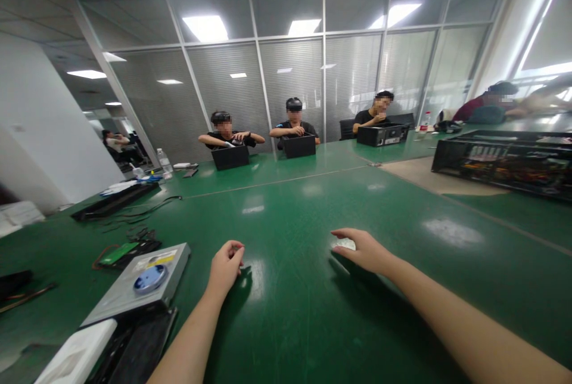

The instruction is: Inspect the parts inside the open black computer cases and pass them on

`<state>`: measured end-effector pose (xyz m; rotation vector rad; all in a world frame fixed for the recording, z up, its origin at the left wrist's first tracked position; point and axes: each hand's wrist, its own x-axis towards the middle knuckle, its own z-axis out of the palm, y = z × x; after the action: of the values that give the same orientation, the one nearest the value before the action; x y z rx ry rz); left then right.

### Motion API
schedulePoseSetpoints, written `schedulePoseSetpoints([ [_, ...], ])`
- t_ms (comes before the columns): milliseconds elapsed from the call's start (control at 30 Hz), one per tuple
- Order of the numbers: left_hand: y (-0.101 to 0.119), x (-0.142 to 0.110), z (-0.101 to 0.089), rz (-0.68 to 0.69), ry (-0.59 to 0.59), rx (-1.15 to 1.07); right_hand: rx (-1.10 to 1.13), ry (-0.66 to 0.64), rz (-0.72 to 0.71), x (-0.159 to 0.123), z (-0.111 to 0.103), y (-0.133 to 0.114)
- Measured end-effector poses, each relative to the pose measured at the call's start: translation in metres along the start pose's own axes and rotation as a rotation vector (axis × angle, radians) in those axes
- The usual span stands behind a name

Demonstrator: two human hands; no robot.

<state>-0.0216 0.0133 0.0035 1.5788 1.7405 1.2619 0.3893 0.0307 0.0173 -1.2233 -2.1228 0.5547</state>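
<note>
The right hand [363, 250] was held open above the green surface [286, 205], its thumb and fingers spread apart. The left hand [226, 268] was held with its fingers curled in towards the thumb; whether anything was pinched there could not be told. The thing nearest to the left hand, a grey metal box [114, 297], was seen to its left, near but apart from it. On top of the box a round blue dish [151, 278] was placed. A green circuit board [120, 253] was seen just beyond the box, and a white piece [78, 351] and a black piece [145, 342] were set on its near side. Further off on the left, a long black tray [118, 200] and a clear bottle [163, 163] were seen. At the far edge, two black boxes [231, 158] [300, 146] were being handled by two seated people, and a computer case [383, 136] was set before a third. On the right, a large open case [504, 163] was seen, partly over a brown sheet [402, 172].
</note>
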Motion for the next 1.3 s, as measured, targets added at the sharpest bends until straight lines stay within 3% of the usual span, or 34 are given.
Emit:
schedulePoseSetpoints([
  [133,0.005,-0.001,-0.003,0.006,0.044,0.069,-0.003,-0.002,0.004,0.0,-0.001,-0.001],
  [300,0.014,-0.002,-0.01,0.043,0.16,0.412,0.013,0.001,0.015,0.0,0.001,-0.001],
  [533,0.013,-0.003,-0.008,-0.091,-0.046,0.667,0.011,0.028,-0.033,0.002,0.003,0.001],
  [633,0.013,-0.002,-0.008,-0.138,-0.109,0.761,-0.016,0.143,-0.133,-0.006,-0.001,-0.017],
  [733,0.014,-0.001,-0.008,-0.161,-0.146,0.806,-0.123,0.335,-0.262,-0.013,-0.018,-0.054],
  [800,0.016,-0.001,-0.008,-0.161,-0.165,0.825,-0.225,0.435,-0.304,-0.003,-0.04,-0.078],
  [867,0.018,-0.002,-0.006,-0.159,-0.177,0.836,-0.35,0.461,-0.276,0.025,-0.066,-0.091],
  [967,0.02,-0.001,-0.004,-0.158,-0.159,0.861,-0.549,0.347,-0.079,0.091,-0.102,-0.08],
  [1100,0.018,0.003,-0.005,-0.152,-0.139,0.88,-0.455,-0.126,0.273,0.156,-0.127,-0.044],
  [1167,0.016,0.006,-0.007,-0.15,-0.136,0.856,-0.383,-0.246,0.307,0.164,-0.129,-0.037],
  [1300,0.013,0.009,-0.01,-0.167,-0.131,0.808,-0.408,-0.241,0.268,0.146,-0.128,-0.046],
])
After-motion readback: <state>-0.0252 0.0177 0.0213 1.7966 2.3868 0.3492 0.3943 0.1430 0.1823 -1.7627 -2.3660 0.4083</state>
